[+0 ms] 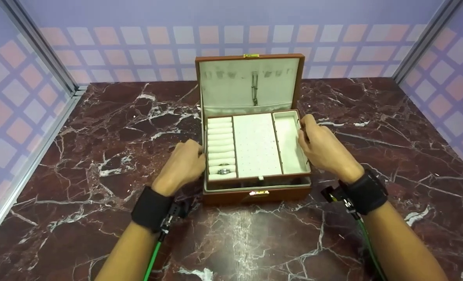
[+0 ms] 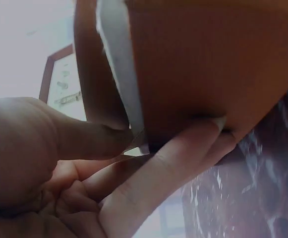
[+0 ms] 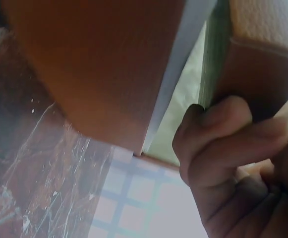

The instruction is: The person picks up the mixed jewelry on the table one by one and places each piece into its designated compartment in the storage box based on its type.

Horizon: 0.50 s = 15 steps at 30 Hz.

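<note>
A brown jewelry box [image 1: 231, 198] stands with its lid [image 1: 231, 91] raised. Its jewelry tray [image 1: 257, 146] sits above the front rim, a dark gap showing beneath. On the tray are white ring rolls [image 1: 220, 141] with a ring [image 1: 223, 171] near the front, a flat middle panel and an open right compartment. My right hand [image 1: 327, 146] grips the tray's right edge; in the right wrist view, curled fingers [image 3: 218, 129] hook under it. At the left edge, my left hand [image 1: 182, 164] pinches the tray, while one finger [image 2: 168, 163] lies against the box's outer wall [image 2: 208, 64].
A chain necklace [image 1: 254, 88] hangs inside the lid. The box has a gold-coloured latch [image 1: 259, 192] in front. Beneath lies a dark red marbled tabletop [image 1: 98, 226], bounded by tile-patterned walls [image 1: 157, 37] at the back and sides.
</note>
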Each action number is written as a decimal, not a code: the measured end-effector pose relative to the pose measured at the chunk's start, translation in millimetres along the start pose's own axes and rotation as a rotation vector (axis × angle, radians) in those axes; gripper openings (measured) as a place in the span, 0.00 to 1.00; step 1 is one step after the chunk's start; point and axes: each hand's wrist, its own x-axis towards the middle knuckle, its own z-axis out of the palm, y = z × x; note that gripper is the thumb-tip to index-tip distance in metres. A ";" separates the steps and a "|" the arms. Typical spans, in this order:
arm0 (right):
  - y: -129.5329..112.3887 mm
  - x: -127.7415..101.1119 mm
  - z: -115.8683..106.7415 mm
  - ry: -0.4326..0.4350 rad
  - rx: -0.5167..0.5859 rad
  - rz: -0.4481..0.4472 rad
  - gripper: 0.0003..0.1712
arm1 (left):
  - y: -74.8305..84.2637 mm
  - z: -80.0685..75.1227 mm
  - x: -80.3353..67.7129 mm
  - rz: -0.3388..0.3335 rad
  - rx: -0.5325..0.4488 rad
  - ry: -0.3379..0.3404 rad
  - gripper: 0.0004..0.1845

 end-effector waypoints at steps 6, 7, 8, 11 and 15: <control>0.1 0.9 3.1 -0.030 -0.012 0.027 0.11 | 1.6 3.6 -2.7 0.001 -0.013 0.017 0.23; -0.6 0.9 3.7 -0.036 -0.016 0.028 0.11 | 2.2 3.4 -2.9 -0.005 -0.016 0.012 0.23; -1.6 0.8 4.2 -0.041 -0.020 0.031 0.10 | 2.6 3.1 -3.0 -0.008 -0.014 0.011 0.23; -5.8 -0.1 5.1 -0.033 -0.042 0.030 0.08 | 3.0 1.5 -2.3 -0.018 -0.017 -0.001 0.23; -9.3 -0.3 6.5 -0.002 -0.091 0.008 0.06 | 1.7 -0.1 -1.8 -0.023 -0.035 -0.021 0.22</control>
